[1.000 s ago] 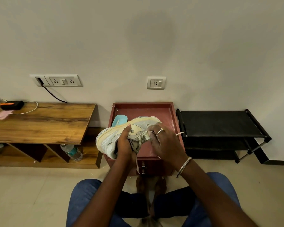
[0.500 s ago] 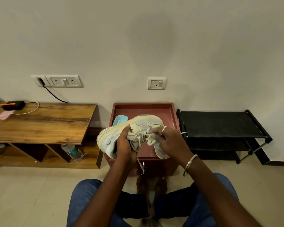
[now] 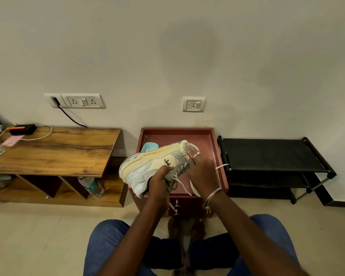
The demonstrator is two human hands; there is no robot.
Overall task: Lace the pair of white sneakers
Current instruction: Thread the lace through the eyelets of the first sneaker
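Sneaker (image 3: 147,168) held up on its side over red table (image 3: 177,132), just below frame centre, far end pointing to 1 o'clock. L hand (image 3: 158,186) gripping sneaker at its 6 o'clock edge, fingers curled round the opening. R hand (image 3: 202,172) at 3 o'clock of sneaker, fingers (image 3: 190,152) up against the far end and blurred. Can't tell if pinching anything or just pressing. Lace (image 3: 182,187) loose between the hands. One strand trailing toward 6 o'clock past table front, one tip poking out at 3 o'clock of R hand. White curved bit under R wrist, prob. 2nd shoe of the pair, not sure. Wood table (image 3: 54,150) at 9 o'clock, black rack (image 3: 267,152) at 3 o'clock.

Step, by the look: feeding/pulling lace thru eyelets, partway at most. To do well:
- Firm L grip, to stop twist in the upper.
- Eyelet rows turned face-up.
- Lace pinched close to tip w/ R hand, fed from underside out.
- Slack drawn evenly, both ends matched for length before next crossing.
- Eye on the dangling strand: possible snag on knob (image 3: 176,208).
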